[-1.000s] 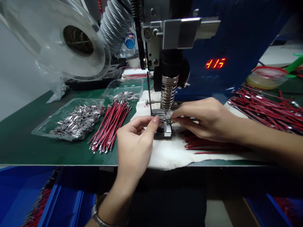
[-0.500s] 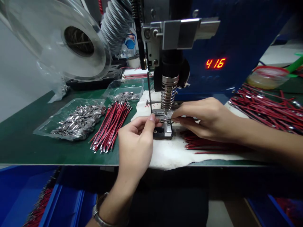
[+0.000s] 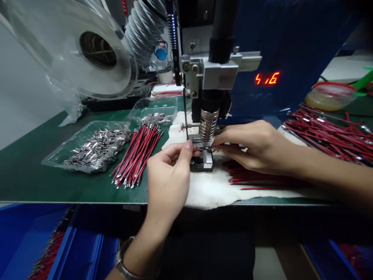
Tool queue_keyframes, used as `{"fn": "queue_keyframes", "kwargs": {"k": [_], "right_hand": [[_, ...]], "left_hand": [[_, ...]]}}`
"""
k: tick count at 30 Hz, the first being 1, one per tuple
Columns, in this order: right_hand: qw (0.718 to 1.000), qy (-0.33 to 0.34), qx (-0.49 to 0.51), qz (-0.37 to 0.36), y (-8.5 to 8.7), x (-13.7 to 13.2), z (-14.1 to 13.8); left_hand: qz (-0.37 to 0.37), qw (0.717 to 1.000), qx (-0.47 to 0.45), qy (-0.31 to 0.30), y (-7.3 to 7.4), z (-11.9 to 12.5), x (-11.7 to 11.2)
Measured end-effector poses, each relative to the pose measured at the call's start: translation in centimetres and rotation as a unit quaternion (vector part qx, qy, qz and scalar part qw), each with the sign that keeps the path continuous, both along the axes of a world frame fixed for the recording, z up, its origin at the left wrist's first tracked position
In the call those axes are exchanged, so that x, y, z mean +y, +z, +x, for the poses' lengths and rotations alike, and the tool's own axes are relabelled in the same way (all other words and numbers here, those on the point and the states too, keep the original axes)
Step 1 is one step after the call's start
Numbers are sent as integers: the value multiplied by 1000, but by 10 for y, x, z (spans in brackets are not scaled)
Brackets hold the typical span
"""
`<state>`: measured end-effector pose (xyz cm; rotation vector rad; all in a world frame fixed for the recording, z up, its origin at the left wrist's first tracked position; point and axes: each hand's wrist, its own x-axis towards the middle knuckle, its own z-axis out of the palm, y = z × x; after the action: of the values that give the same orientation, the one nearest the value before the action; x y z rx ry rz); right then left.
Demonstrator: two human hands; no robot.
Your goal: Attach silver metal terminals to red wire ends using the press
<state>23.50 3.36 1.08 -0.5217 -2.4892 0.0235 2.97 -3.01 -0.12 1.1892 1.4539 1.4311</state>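
**Technician:** State the condition of both hands.

**Inspector:** The left hand (image 3: 168,175) has thumb and forefinger pinching a small workpiece (image 3: 201,149), mostly hidden by the fingertips. The right hand (image 3: 253,144) has its fingertips brought together opposite; what lies between them cannot be told. A wristwatch (image 3: 121,258) encircles the left wrist.

**Technician:** Where is the workpiece located?

**Inspector:** Between the two hands, at the metal fixture (image 3: 207,158), directly below the spring-guarded soldering head (image 3: 208,126). Contact with the tip cannot be confirmed. The fixture stands on a white cloth (image 3: 210,190), which covers part of the green surface (image 3: 27,177).

**Technician:** Identify the components to the left.

**Inspector:** A clear plastic tray (image 3: 51,160) contains loose metal shells (image 3: 97,149). To its right lies a bundle of red and black wires (image 3: 136,155). A smaller clear tray (image 3: 142,104) sits beyond, on the far side.

**Technician:** And to the right?

**Inspector:** Loose red and black wires (image 3: 253,179) lie on the cloth below the right hand. A larger wire heap (image 3: 329,132) lies farther right, near a red-rimmed container (image 3: 329,95). At the far side, the blue machine housing (image 3: 294,39) carries a red digital display (image 3: 267,78), apparently reading 416.
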Motion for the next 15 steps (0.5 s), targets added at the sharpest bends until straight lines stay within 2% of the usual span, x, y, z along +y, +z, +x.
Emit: {"fn": "queue_keyframes", "kwargs": {"k": [15], "right_hand": [[1000,-14,9,19,1,-2,-2]], "left_hand": [[12,999,-28,-18,-6,-3,1]]}}
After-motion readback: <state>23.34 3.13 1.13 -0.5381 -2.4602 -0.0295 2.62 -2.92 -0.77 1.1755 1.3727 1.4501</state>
